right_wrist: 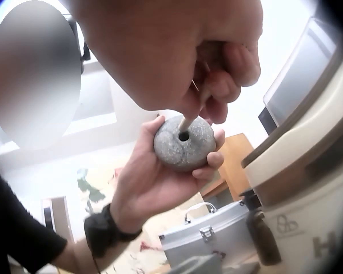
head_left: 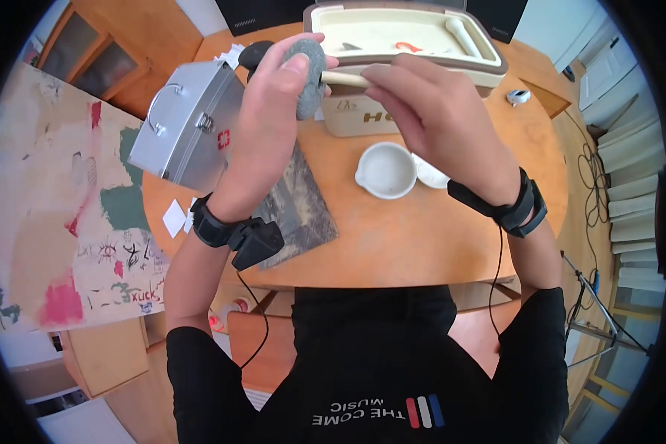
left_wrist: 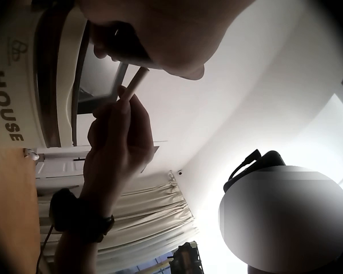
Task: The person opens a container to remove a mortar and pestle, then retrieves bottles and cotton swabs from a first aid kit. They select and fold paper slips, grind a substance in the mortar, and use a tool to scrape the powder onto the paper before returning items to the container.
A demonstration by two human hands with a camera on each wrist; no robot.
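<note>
My left hand (head_left: 263,126) grips a round grey stone (head_left: 311,85) above the back of the table. A small dark hole shows in the stone's face in the right wrist view. With thumb and fingers my right hand (head_left: 455,111) pinches a thin pale wooden stick (head_left: 345,78), its tip right at that hole. Below the hands stands a white mortar-like bowl (head_left: 387,171), and a white dish (head_left: 430,172) lies beside it, partly hidden by the right wrist.
A cream storage box (head_left: 348,120) stands at the back, with a white pestle (head_left: 462,38) and an orange-red item (head_left: 408,46) on top. To the left are a silver case (head_left: 187,118), a dark rounded object (head_left: 254,55) and a dark mottled mat (head_left: 301,211). A small white device (head_left: 518,96) sits right.
</note>
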